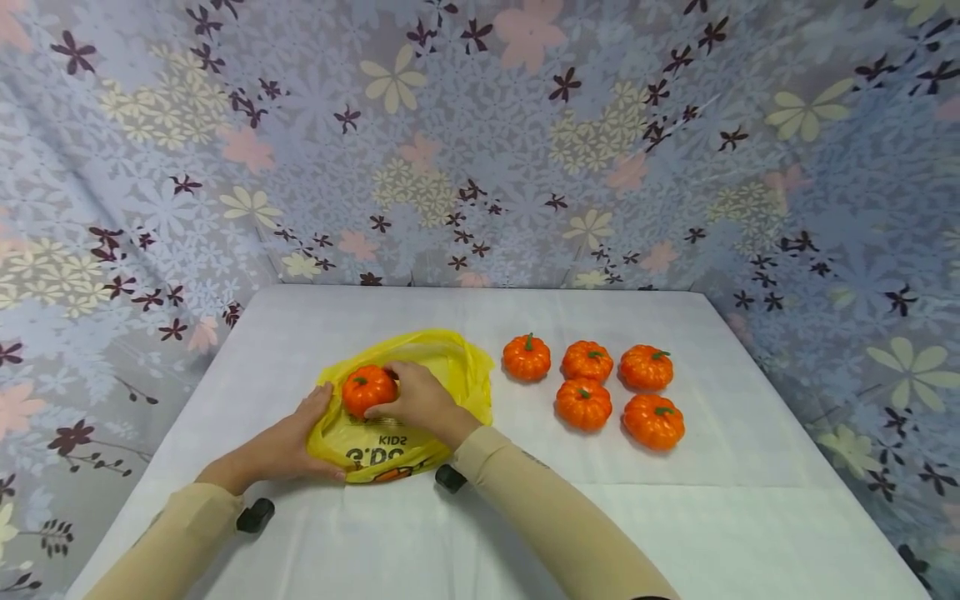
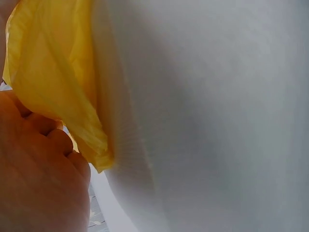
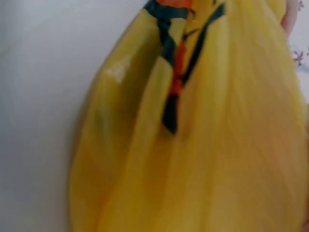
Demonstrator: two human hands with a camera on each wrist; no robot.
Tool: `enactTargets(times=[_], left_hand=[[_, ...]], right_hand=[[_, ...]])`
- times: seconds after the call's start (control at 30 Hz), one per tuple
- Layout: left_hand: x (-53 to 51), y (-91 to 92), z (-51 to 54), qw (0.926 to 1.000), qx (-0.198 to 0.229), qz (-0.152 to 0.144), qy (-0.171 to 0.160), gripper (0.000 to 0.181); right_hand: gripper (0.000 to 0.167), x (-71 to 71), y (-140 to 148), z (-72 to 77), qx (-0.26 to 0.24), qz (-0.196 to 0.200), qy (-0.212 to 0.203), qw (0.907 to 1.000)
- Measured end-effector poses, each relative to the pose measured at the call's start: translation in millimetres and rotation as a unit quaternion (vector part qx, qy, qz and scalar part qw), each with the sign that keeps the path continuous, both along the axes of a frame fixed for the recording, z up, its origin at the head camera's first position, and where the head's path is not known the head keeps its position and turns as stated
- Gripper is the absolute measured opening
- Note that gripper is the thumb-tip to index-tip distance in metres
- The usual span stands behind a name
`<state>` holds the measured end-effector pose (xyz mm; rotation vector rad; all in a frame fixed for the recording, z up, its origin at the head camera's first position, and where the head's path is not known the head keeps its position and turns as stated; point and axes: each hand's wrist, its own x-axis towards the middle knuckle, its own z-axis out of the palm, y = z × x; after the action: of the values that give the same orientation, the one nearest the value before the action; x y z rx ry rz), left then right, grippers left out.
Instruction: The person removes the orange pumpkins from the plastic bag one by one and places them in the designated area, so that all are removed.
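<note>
A yellow plastic bag point(image 1: 442, 354) with dark printed letters lies with its mouth spread on the white table, left of the middle. Over its left part, my right hand point(image 1: 423, 400) grips a small orange toy pumpkin point(image 1: 366, 390) with a green stem, thumb and fingers on its right side. My left hand point(image 1: 288, 442) holds the bag's left edge. The left wrist view has that hand point(image 2: 43, 169) with bent fingers against the yellow plastic point(image 2: 58, 72); the fingertips are hidden. In the right wrist view the bag's printed side point(image 3: 193, 145) covers most of the picture, hiding the right hand's fingers.
Several more orange pumpkins stand right of the bag, the nearest pumpkin point(image 1: 527, 358) close to its rim and another pumpkin point(image 1: 654, 422) at the front right. White cloth covers the table point(image 1: 525, 525). A flowered curtain point(image 1: 480, 167) rises behind and at both sides.
</note>
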<state>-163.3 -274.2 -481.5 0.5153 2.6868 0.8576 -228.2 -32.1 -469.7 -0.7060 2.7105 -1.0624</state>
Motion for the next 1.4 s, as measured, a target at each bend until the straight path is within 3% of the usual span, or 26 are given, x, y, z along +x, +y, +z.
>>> enactTargets(times=[0.37,0.57,0.7,0.9,1.13,1.23,1.4], left_hand=[[1.0,-1.1,2.2,0.9999,-0.008,0.005,-0.004,0.139],[1.2,-3.2,4.2,1.0,-0.004,0.001,0.005,0.139],[0.9,-2.7,4.2,1.0,0.001,-0.001,0.009,0.138],[2.5,0.3,3.1,1.0,0.002,0.002,-0.004,0.139],[3.9,1.4,1.9,1.0,0.002,0.003,-0.002,0.139],[3.7,0.9,2.1,1.0,0.004,0.005,-0.003,0.139],[3.7,0.4,1.3,1.0,0.002,0.004,0.0,0.139]], right_hand=[[0.073,12.4,48,24.5,-0.042,0.011,0.046,0.998],[0.078,17.0,89,38.7,-0.017,-0.045,0.081,0.9956],[0.076,20.6,117,42.9,-0.028,-0.083,0.081,0.9928],[0.076,29.6,155,38.3,-0.06,-0.14,0.074,0.9855],[0.079,40.2,186,26.8,-0.087,-0.206,0.036,0.9739],[0.076,43.1,191,21.7,-0.085,-0.208,0.035,0.9738],[0.072,47.5,193,13.6,-0.039,-0.216,0.063,0.9737]])
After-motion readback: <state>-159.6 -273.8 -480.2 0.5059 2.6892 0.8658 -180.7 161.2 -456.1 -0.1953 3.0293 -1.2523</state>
